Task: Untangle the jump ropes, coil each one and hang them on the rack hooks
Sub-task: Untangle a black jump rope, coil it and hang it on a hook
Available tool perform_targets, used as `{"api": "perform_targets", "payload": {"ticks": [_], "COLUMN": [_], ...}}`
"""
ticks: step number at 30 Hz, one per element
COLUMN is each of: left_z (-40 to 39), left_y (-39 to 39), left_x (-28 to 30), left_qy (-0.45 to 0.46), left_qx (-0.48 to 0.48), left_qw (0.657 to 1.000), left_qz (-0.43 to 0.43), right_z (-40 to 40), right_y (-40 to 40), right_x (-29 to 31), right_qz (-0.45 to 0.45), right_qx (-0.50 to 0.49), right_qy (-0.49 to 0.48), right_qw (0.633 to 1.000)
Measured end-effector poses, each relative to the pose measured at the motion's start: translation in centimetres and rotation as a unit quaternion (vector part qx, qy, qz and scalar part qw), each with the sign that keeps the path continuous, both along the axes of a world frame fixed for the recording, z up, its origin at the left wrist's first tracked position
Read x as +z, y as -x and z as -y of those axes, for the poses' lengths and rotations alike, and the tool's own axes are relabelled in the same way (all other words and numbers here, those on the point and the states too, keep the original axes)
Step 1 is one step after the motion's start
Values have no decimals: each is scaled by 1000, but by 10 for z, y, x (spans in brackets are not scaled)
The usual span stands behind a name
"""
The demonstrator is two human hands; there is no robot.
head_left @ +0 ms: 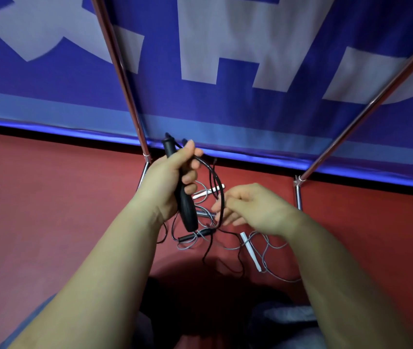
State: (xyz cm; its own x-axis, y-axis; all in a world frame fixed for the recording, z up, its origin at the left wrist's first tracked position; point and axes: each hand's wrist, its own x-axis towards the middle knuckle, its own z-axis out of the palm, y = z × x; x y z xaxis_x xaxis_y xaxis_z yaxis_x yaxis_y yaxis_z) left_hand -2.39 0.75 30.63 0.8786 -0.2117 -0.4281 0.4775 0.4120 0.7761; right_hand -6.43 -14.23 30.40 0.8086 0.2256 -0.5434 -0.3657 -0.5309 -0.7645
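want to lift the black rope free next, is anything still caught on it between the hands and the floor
Yes. The black cord hanging from the black handle in the left hand drops into the grey rope tangle on the floor, crossing it near the white handle. The right hand is at the cord.

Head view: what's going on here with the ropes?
A person's left hand grips a black jump-rope handle upright, its black cord looping down. The right hand reaches at that cord with open fingers. More ropes with white handles lie tangled on the red floor. Nothing is coiled or hung yet.
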Motion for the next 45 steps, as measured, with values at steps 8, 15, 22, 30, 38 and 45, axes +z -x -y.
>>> {"api": "perform_targets", "payload": {"ticks": [8,15,22,30,38,45], "left_z": [-7,4,7,5,0,6], "left_y": [-4,7,14,6,2,15], "left_x": [-16,-12,-12,-4,-8,-10], "left_qy": [-113,-188,-282,-46,-60,-236], "left_qx": [181,-168,-203,-98,-43,-246], "left_qw": [977,968,936,994,997,936], "left_qz": [13,8,65,-10,29,81], "right_z": [-3,11,20,2,16,9], "right_y": [4,-10,-14,0,-4,-9], "right_x": [9,20,15,-10,-15,10], "right_qz": [-24,14,55,63,87,32], "right_qx": [-2,-330,-424,8,-13,-268], "right_qy": [-115,-419,-447,16,184,-254], "right_qw": [993,846,786,998,979,929]}}
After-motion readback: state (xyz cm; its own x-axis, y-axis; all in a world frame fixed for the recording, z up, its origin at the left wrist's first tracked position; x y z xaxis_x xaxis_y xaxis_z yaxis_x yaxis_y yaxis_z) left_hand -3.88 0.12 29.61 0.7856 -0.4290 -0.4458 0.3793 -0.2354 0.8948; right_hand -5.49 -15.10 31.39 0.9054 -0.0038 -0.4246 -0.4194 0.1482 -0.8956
